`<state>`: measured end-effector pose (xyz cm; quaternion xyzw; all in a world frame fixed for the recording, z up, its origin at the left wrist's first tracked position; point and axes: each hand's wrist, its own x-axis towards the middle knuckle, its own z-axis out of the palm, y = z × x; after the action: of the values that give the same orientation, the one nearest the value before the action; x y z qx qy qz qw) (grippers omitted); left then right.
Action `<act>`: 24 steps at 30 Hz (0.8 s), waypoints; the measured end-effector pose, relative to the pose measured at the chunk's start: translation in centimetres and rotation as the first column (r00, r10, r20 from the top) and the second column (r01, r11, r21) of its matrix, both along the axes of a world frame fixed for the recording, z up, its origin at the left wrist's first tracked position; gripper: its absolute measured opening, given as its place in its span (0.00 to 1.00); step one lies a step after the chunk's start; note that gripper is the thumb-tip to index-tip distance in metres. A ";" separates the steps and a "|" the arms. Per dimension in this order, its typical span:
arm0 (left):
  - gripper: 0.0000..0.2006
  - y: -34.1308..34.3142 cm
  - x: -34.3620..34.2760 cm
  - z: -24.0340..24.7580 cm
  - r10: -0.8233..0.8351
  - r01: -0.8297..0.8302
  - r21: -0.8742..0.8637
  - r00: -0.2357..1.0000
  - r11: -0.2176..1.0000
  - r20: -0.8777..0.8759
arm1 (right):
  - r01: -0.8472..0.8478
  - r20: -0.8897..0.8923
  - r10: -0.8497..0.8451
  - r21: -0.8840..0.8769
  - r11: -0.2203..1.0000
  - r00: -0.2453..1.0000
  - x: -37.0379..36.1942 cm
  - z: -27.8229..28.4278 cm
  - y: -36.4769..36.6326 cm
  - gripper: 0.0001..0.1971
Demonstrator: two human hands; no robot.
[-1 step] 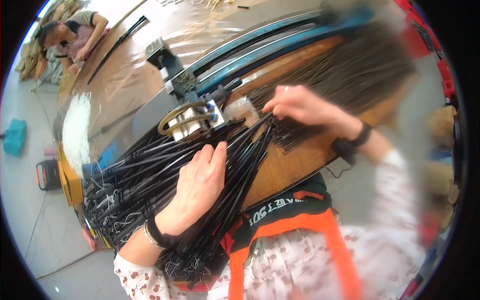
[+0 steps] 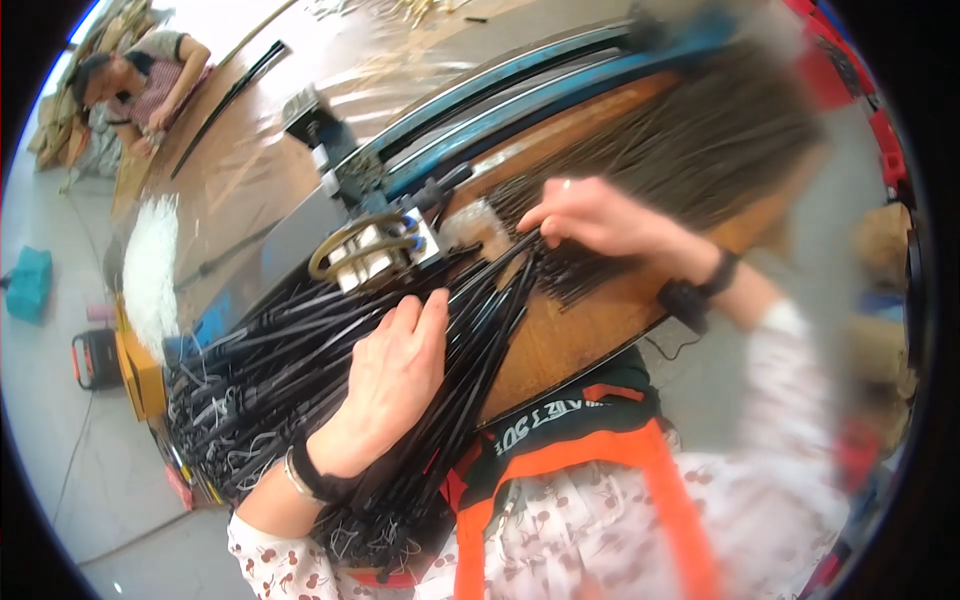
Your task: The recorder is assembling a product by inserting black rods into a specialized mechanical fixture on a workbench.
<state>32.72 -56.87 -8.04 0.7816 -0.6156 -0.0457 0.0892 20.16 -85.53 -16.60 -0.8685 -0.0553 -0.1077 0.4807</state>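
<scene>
black rods (image 2: pixel 290 350): heaped left of and below hosed metal block (image 2: pixel 370 268), running under left hand (image 2: pixel 395 375). left hand: below block, palm down, fingers together; grip hidden, cannot tell. right hand (image 2: pixel 590 215): right of block, pinching rod ends between thumb and fingers.

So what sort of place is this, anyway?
Probably a workshop or small factory: a machine with blue rails stands over the wooden table, long black rods lie heaped in bulk, and another person seems busy at the upper left.
</scene>
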 end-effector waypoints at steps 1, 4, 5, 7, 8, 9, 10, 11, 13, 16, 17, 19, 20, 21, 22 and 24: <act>0.16 -0.4 -0.2 0.5 0.007 -0.007 0.007 1.000 1.000 0.003 | 0.007 0.049 -0.007 -0.008 1.000 0.999 -0.4 -0.4 0.0 0.11; 0.15 -1.6 -0.2 1.3 -0.026 0.027 -0.023 0.999 0.999 0.041 | 0.061 0.151 -0.074 0.089 0.994 0.986 -1.2 -1.0 0.4 0.12; 0.15 -2.0 -0.2 1.7 -0.041 0.042 -0.028 0.999 0.999 0.017 | 0.064 0.277 -0.069 0.025 0.998 0.958 -1.3 -1.5 0.4 0.13; 0.15 -2.8 -0.2 2.6 -0.062 0.061 -0.014 0.998 0.998 -0.023 | 0.163 0.472 -0.051 -0.201 0.966 0.880 -1.8 -1.0 0.1 0.22; 0.15 -3.2 -0.3 3.2 -0.063 0.063 0.008 0.997 0.998 -0.044 | 0.192 0.527 -0.013 -0.287 0.938 0.850 -2.1 -0.4 0.1 0.24; 0.15 -3.9 -0.4 3.7 -0.062 0.064 0.022 0.996 0.998 -0.061 | 0.204 0.573 0.037 -0.350 0.914 0.819 -2.4 0.4 0.3 0.26; 0.14 -4.9 -0.5 4.3 -0.054 0.057 0.060 0.997 0.997 -0.050 | 0.224 0.576 0.061 -0.411 0.884 0.815 -2.5 0.4 0.0 0.27; 0.13 -5.9 -0.5 4.7 -0.071 0.074 0.052 0.996 0.996 -0.047 | 0.237 0.614 0.054 -0.383 0.893 0.787 -2.5 1.4 -0.3 0.27; 0.13 -7.7 -0.1 5.9 -0.127 0.127 0.004 0.992 0.992 0.008 | 0.284 0.664 -0.010 -0.307 0.909 0.748 -2.7 2.7 -2.2 0.30; 0.14 -10.3 1.7 8.4 -0.146 0.158 -0.102 0.982 0.982 0.119 | 0.630 0.602 -0.285 -0.498 0.596 0.746 -5.3 -1.0 -11.0 0.31; 0.14 -10.6 2.8 8.7 -0.148 0.162 -0.081 0.977 0.983 0.151 | 0.658 0.624 -0.342 -0.387 0.646 0.702 -4.7 0.3 -10.8 0.30; 0.15 -12.1 3.2 7.9 -0.184 0.191 -0.035 0.973 0.981 0.142 | 0.675 0.633 -0.393 -0.289 0.679 0.667 -5.4 2.9 -11.5 0.29; 0.15 -12.9 2.8 7.1 -0.259 0.270 -0.039 0.947 0.962 0.189 | 0.605 0.633 -0.289 -0.361 0.710 0.718 -5.7 3.7 -12.1 0.29; 0.15 -14.1 2.0 6.9 -0.294 0.309 -0.038 0.932 0.950 0.211 | 0.537 0.631 -0.178 -0.441 0.719 0.755 -6.0 4.4 -13.9 0.28; 0.16 -15.0 1.5 6.9 -0.330 0.347 -0.036 0.915 0.937 0.232 | 0.598 0.550 -0.321 -0.453 0.661 0.771 -7.4 2.7 -16.6 0.24; 0.16 -16.0 1.6 7.5 -0.283 0.309 -0.077 0.929 0.948 0.239 | 0.789 0.648 -0.474 -0.358 0.500 0.595 -9.9 2.4 -18.7 0.18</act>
<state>34.28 -72.87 -0.57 0.6735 -0.7343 0.0649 0.0552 10.22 -104.27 -14.25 -0.8737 0.1327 -0.4637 0.0630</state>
